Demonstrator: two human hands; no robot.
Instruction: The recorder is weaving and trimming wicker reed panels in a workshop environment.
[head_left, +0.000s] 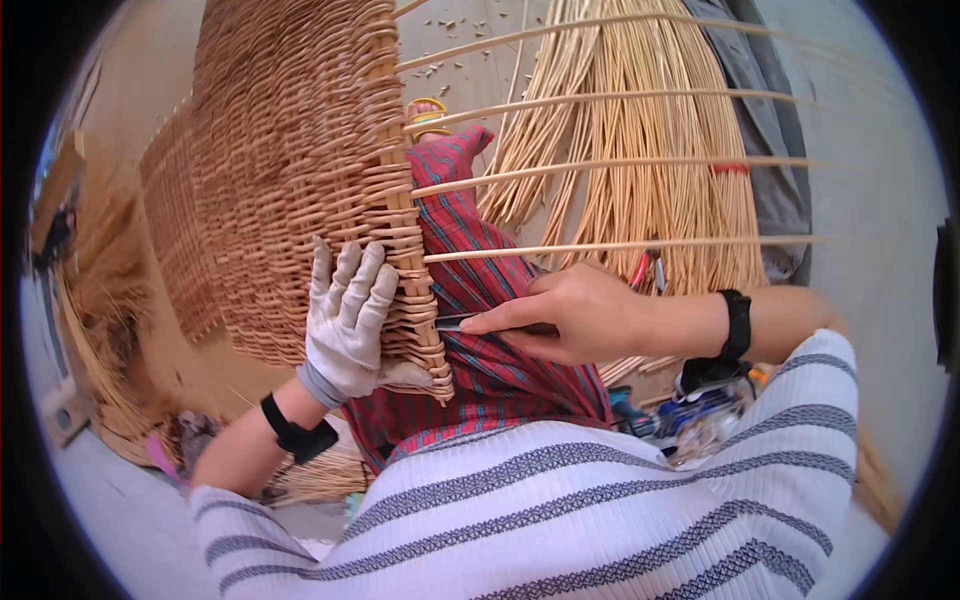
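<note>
A wicker panel [300, 180] stands before us.
Our gloved left hand [346, 325] lies flat on it, fingers outstretched; our right hand [585, 312] grips a slim tool [450, 324] at its edge.

- The woven panel [300, 180] lies left, partly over the lap [500, 370]
- The left hand [350, 315] rests on the panel's near corner
- The right hand [575, 315] sits just right of the panel's edge, above the lap
- The rods [600, 247] run rightward from that edge, over the stalks [650, 205]
- The stalks lie ahead and right
- Clutter [700, 420], perhaps tools, lies right of the lap
</note>
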